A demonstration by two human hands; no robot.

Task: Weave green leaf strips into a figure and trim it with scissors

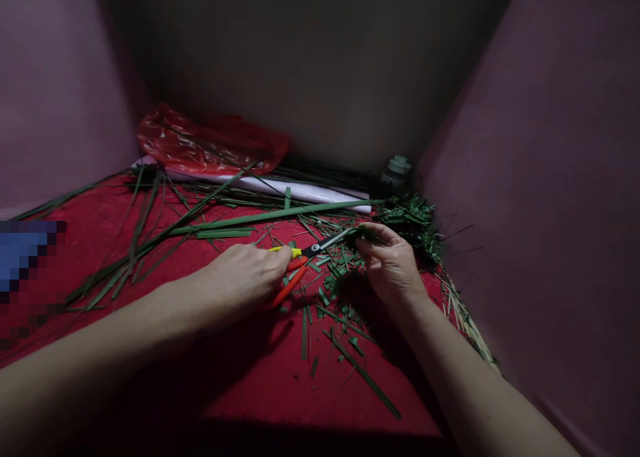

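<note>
My left hand [245, 280] is wrapped round the yellow and orange handles of a pair of scissors [315, 248], whose blades point right and up. The tips of the blades reach the fingers of my right hand [393, 257], which are pinched on a small dark green leaf piece [364, 233]. Much of that piece is hidden by the fingers and shadow. Below and between the hands, short green clippings [345, 263] lie scattered on the red surface [250, 377].
Long green strips [270, 215] cross the red surface. Behind them are a white roll [300, 190] and a red plastic bag [210, 140]. A bottle [397, 170] and a dark green leafy bundle [413, 220] stand at the back right, near the pink wall [560, 177].
</note>
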